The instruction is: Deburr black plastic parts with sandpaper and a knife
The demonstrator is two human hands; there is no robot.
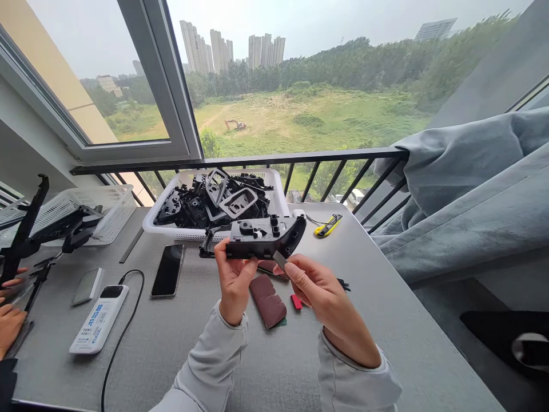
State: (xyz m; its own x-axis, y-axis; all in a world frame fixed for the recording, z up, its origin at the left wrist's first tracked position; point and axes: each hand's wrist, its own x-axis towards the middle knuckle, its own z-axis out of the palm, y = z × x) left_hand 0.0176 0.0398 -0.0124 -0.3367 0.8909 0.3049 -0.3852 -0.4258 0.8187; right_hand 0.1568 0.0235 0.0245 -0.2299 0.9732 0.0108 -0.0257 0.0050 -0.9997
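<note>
One black plastic part (261, 234) held above the grey table (386, 297). The left hand (234, 280) grips its lower edge, while the right hand (319, 292) pinches one small grey strip (281, 260) against its underside. Behind, one parts-filled white basket (279, 197); below, one phone (168, 270), one sandpaper piece (268, 300), one yellow knife (326, 226).

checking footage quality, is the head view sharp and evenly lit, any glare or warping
Head view: soft overcast daylight, no glare or hard shadows on the grey table; the black moulded plastic part in the left hand and the small grey strip in the right hand are sharp; the black railing bows from lens distortion.
</note>
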